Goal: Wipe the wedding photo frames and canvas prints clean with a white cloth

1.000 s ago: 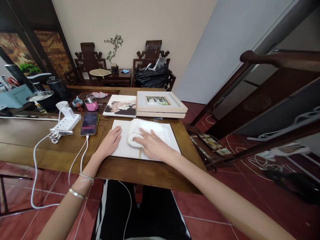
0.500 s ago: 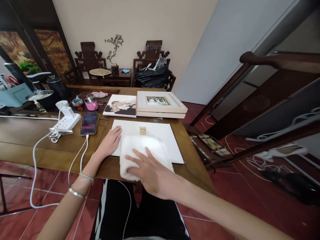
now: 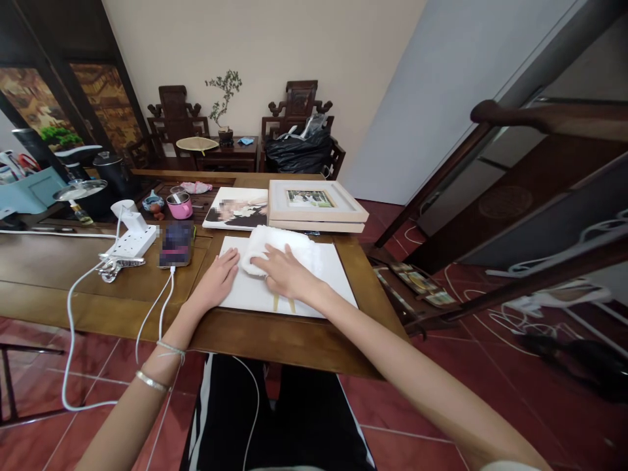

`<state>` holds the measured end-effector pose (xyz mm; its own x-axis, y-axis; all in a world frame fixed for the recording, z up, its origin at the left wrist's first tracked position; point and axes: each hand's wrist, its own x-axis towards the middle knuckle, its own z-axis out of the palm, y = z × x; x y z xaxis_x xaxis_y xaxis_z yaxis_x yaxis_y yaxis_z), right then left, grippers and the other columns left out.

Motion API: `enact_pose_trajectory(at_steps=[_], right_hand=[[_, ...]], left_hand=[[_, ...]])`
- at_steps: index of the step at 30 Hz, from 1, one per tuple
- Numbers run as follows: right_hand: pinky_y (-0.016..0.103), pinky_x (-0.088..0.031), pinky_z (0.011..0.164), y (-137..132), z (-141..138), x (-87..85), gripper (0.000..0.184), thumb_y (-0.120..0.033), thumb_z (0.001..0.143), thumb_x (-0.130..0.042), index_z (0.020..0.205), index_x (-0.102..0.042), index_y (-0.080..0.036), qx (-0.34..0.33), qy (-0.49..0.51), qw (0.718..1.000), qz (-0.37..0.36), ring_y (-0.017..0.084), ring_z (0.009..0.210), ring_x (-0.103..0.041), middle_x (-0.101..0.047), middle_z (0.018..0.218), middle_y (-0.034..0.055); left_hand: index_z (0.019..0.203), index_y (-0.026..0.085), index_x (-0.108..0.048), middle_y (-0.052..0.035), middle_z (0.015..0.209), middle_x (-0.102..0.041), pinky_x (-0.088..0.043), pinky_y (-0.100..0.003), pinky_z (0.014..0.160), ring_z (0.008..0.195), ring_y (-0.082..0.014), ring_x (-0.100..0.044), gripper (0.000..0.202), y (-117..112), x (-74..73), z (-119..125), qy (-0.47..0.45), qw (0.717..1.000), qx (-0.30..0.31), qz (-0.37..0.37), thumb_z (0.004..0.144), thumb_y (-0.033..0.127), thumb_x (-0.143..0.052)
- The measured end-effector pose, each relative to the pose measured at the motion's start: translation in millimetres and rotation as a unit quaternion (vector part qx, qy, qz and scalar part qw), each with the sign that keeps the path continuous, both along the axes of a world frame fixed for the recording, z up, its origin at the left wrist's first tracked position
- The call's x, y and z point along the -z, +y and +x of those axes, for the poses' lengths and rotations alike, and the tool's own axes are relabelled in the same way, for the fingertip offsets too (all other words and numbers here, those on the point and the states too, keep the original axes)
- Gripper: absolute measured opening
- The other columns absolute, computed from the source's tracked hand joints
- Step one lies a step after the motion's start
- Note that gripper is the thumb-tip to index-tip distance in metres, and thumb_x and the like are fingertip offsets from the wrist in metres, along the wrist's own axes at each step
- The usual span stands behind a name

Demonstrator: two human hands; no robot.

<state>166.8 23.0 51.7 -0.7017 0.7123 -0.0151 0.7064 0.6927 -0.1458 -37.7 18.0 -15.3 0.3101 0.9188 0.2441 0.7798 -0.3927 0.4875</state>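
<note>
A white panel (image 3: 333, 271) lies flat on the table in front of me, with gold-coloured marks near its front edge partly covered by my right arm. My left hand (image 3: 219, 276) rests flat on the panel's left edge, fingers stretched out. Over the panel's far part, my right hand (image 3: 287, 269) presses down on a folded, fluffy white towel (image 3: 275, 241), its fingers bent into the cloth. The towel reaches past the panel's far edge, close to the picture frames.
Behind the panel lie a photo panel (image 3: 235, 208) and pale wooden photo frames (image 3: 360, 214). To the left are a phone (image 3: 175, 245) on a charging cable, a power strip (image 3: 135, 241), a pink cup (image 3: 180, 206) and a pot (image 3: 81, 193). A wooden chair (image 3: 515, 190) stands right.
My right hand has slid the towel away from me, from the panel's front edge to its far edge. Gold-coloured marks now show near the front. My left hand stays in place.
</note>
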Motion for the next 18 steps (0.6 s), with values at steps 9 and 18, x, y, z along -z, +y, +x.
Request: enact_pose_trajectory(at_steps=[9, 18], right_hand=[[0.069, -0.016, 0.106, -69.7, 12.6, 2.7, 0.062, 0.005, 0.068, -0.039, 0.123, -0.055, -0.021, -0.116, 0.016, 0.992, -0.034, 0.036, 0.141, -0.018, -0.038, 0.148, 0.0095], [0.060, -0.021, 0.109, -72.1, 35.8, -5.9, 0.058, 0.003, 0.066, -0.040, 0.118, -0.057, -0.018, -0.101, 0.053, 0.991, -0.064, 0.030, 0.139, -0.026, -0.054, 0.132, 0.0143]], left_hand=[[0.134, 0.011, -0.048, -0.0144, 0.147, -0.041, -0.020, -0.046, 0.115, 0.140, -0.0220, -0.030, 0.050, -1.8, -4.6, 1.1, 0.001, 1.000, 0.003, -0.006, 0.096, 0.032, -0.024], [0.133, 0.010, -0.049, -0.0146, 0.147, -0.040, -0.019, -0.045, 0.116, 0.140, -0.0217, -0.030, 0.050, -2.0, -3.9, 2.0, -0.003, 1.000, -0.003, -0.008, 0.096, 0.033, -0.025]])
